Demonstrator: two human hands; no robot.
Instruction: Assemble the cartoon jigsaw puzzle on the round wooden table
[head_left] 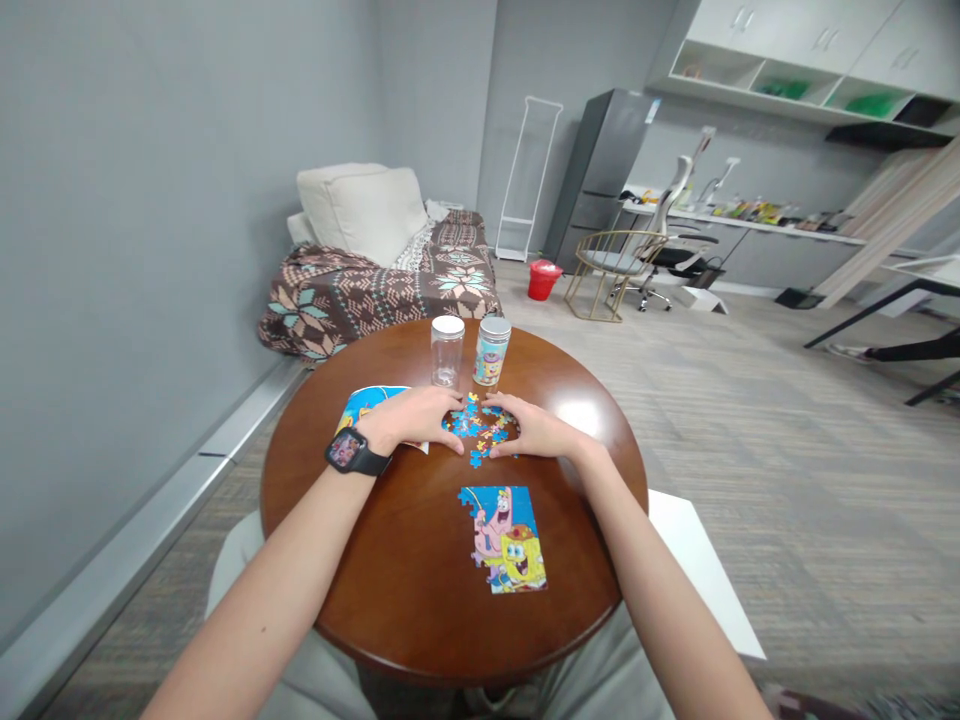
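Observation:
A heap of loose jigsaw puzzle pieces [474,425] lies on the round table, with a hand curved around each side of it. My left hand [421,417] touches the heap's left edge, fingers apart and thumb out. On the other side, my right hand [531,424] rests against the pieces, thumb and fingers also spread. Nearer to me sits a partly joined puzzle [514,545] showing a pink starfish and a yellow sponge figure; its left edge is uneven. A blue picture sheet [367,400] lies partly hidden beneath my left hand and wrist.
A clear jar [448,355] with a white lid and a printed canister [491,355] stand behind the pieces on the brown table [390,580]. Beyond are a covered sofa [375,280], a red bin [543,280] and a gold-framed chair [611,262]. Someone's leg [911,350] shows at far right.

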